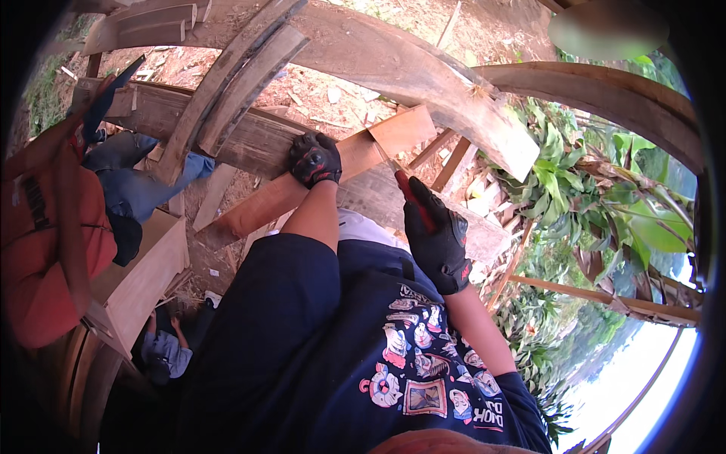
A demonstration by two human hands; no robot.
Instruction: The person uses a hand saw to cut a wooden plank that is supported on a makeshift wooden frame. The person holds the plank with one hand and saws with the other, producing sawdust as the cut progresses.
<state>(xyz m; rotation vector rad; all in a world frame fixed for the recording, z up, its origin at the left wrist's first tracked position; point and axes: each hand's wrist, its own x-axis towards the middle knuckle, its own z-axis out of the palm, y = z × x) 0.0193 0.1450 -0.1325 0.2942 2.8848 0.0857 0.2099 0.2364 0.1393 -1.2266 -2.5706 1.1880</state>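
Note:
A reddish-brown wooden board [261,206] runs slantwise in front of me, across a wider weathered plank. My left hand [314,159], in a black glove with red marks, is closed over the board's upper edge and bears on it. In a matching glove, my right hand [439,231] is closed beside the board's right part. It grips what looks like a handsaw [386,157], seen edge-on as a thin dark line with red at the hand. The blade meets the board near its lighter right end [404,130]. Most of the saw's handle is hidden by the glove.
Thick curved planks [393,60] cross the far side. At the left, a person in an orange shirt [57,242] is close by, near a pale wooden box shape [147,276]. Another person [166,352] is lower down. Wood scraps litter the ground; leafy plants [560,170] grow at right.

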